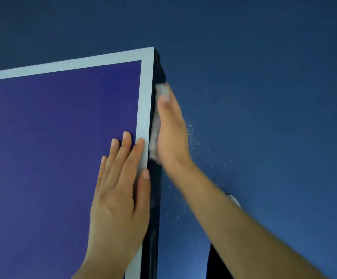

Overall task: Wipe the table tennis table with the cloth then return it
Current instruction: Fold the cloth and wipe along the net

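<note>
The table tennis table [52,137] has a blue top with a pale border line, and its far right corner is in view. Its dark side edge [155,198] runs down the right. My right hand [171,129] presses a grey cloth [155,135] flat against that side edge, fingers pointing toward the corner. The cloth shows between my palm and the edge and pokes out past my fingertips. My left hand [119,190] lies flat on the top near the border line, fingers spread, holding nothing.
A dark blue floor [264,97] surrounds the table, with pale specks scattered just right of my right hand. A dark shape [216,262] and a small white object [234,200] show below my right forearm.
</note>
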